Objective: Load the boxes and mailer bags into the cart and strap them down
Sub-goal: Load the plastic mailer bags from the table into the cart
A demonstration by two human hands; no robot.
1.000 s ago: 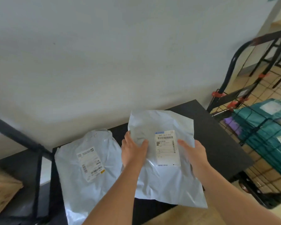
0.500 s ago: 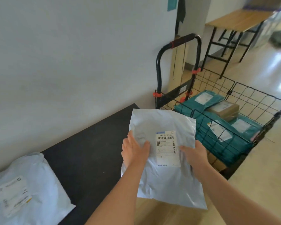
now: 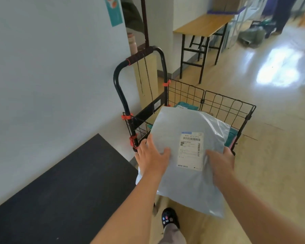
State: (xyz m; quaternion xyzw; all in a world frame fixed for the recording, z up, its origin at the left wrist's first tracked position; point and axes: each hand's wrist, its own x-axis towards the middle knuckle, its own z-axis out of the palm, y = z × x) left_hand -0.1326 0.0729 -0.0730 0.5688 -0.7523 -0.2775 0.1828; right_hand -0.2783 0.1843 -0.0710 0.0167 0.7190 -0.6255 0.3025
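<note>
grey plastic mailer bag point(image 3: 187, 182) hangs between both hands, label up, its long axis running from the person out toward the far wall of the cart point(image 3: 148, 112). its far end is above the cart, over the teal parcels point(image 3: 185, 107) lying inside; its near end droops short of the cart's near rim. left hand point(image 3: 151, 155) grips the bag's edge on the cart's handle side, right hand point(image 3: 220, 162) grips the edge by the cart's near right corner. the coming move looks like forward and down into the cart
</note>
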